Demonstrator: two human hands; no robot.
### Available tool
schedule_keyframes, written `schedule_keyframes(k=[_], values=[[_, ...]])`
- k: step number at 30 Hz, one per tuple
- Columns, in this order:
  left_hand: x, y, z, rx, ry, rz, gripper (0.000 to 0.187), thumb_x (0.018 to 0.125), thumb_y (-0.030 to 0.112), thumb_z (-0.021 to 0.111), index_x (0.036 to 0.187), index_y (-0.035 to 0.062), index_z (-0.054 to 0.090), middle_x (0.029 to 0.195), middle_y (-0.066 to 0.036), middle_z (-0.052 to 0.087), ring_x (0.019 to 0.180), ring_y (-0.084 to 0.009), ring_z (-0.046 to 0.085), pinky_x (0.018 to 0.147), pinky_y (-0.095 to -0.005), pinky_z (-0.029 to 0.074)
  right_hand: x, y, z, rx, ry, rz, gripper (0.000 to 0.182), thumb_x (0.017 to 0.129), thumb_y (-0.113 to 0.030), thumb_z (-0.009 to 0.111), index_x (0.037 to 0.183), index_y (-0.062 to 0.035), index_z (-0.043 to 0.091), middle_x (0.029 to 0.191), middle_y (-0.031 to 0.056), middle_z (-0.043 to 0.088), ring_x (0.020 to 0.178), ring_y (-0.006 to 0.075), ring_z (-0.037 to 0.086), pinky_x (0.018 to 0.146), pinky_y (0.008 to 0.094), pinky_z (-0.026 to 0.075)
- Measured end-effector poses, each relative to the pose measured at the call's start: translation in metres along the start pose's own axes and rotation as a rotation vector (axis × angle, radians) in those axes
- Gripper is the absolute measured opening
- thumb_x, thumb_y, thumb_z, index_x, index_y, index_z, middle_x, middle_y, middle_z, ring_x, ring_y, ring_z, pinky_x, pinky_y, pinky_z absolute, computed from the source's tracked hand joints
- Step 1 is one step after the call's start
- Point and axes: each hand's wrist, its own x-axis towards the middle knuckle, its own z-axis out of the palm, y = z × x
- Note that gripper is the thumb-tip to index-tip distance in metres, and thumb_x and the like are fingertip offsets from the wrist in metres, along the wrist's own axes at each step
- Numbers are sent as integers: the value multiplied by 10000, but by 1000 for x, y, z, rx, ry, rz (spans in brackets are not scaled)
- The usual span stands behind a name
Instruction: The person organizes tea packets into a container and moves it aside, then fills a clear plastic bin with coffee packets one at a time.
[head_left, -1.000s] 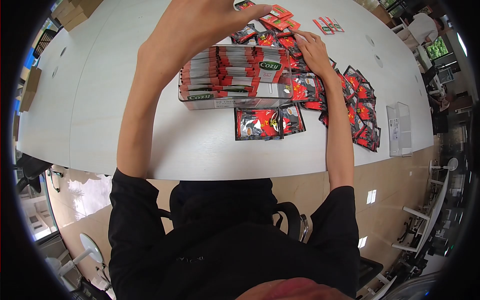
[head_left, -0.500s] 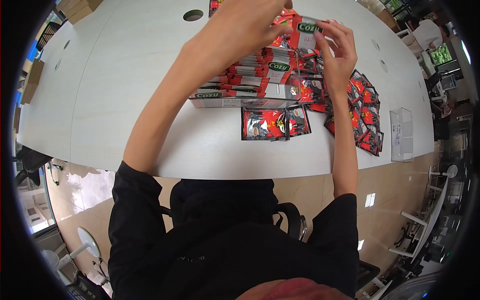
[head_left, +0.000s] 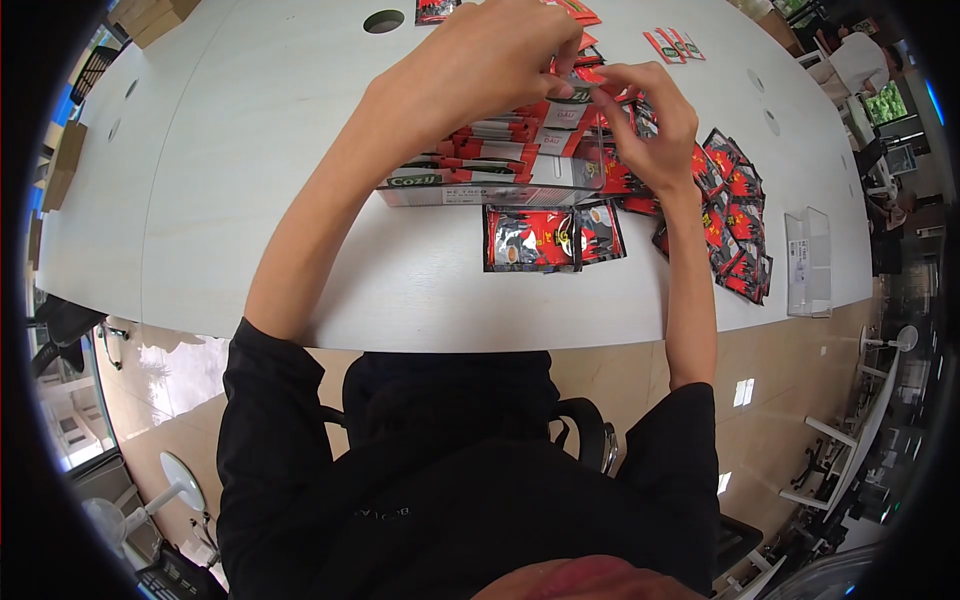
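Observation:
A red-and-white Cozy tea sachet stands upright at the right end of a clear plastic box. My right hand pinches its upper right corner between thumb and fingers. My left hand reaches over the box from the left, thumb and fingers closed at the sachet's upper left corner. Rows of similar Cozy sachets fill the box, partly hidden under my left hand and forearm.
Black-and-red coffee sachets lie before the box, with a larger pile at right. Three small red-and-white sachets lie farther back. An upright clear container stands near the right table edge. The table has a round cable hole.
The Cozy sachet has moved down and left, from above the box to its right end, with both hands at it. Small sachets at the back right have come into view.

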Motion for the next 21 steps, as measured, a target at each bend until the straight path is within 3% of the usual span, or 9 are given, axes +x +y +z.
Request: schedule_keyframes(k=[6, 12, 16, 18, 21], values=[[-1, -4, 4, 15, 54, 39, 253, 881, 234, 782, 1055, 95, 661, 870, -47, 731, 926, -242, 635, 820, -409, 523, -1, 7, -1, -65, -36, -84, 270, 799, -27, 808, 1046, -103, 731, 864, 34, 698, 761, 194, 674, 672, 320, 507], [0, -4, -2, 102, 126, 11, 232, 914, 267, 752, 1059, 106, 668, 880, -45, 733, 935, -228, 655, 803, -397, 540, -9, 29, -3, -202, 56, 41, 67, 924, -105, 728, 987, -87, 740, 885, 30, 702, 787, 210, 668, 712, 328, 507], [3, -12, -20, 59, 143, -40, 240, 926, 277, 745, 1079, 103, 682, 887, -49, 733, 937, -214, 667, 794, -385, 543, -22, 52, 8, -210, -33, 250, 217, 1031, -244, 598, 1064, -118, 771, 1102, 55, 698, 1009, 247, 638, 889, 377, 487], [6, -4, -47, 1, 46, -107, 253, 937, 225, 706, 1036, -4, 659, 958, -176, 707, 947, -345, 655, 831, -443, 530, -28, 65, 16, -177, -165, 396, 353, 1073, -352, 500, 1146, -155, 784, 1330, 78, 646, 1215, 290, 567, 1041, 447, 423], [4, -13, -44, 37, 236, -32, 226, 934, 218, 708, 975, -3, 687, 865, -177, 730, 866, -351, 683, 804, -445, 537, -34, 103, 41, -336, -219, 306, 397, 1077, -391, 482, 1151, -142, 781, 1422, 85, 610, 1300, 324, 532, 1100, 478, 381]])
